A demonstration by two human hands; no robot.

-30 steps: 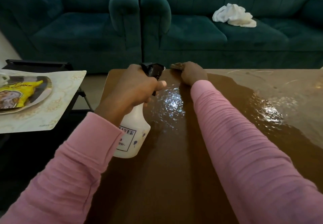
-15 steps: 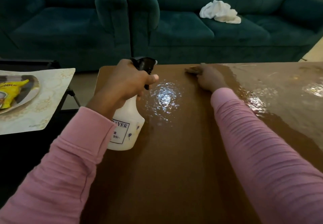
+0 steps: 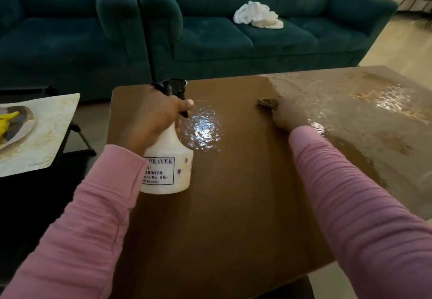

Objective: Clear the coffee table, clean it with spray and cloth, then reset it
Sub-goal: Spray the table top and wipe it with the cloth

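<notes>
Pink ribbed sleeves nearest. Smooth brown coffee table. Left hand wraps neck of white plastic spray bottle, upright at table's left, black nozzle pointing toward sofa. Beaded wet patch just beyond. Right hand curls over small brown cloth, pressing it on tabletop. Crumpled white rag on plush teal sofa.

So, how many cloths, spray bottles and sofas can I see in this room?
Cloths: 2, a brown cloth held by the right hand and a white cloth on the right sofa.
Spray bottles: 1, the white spray bottle in the left hand.
Sofas: 2, both teal, counting the left sofa.
Total: 5.
</notes>
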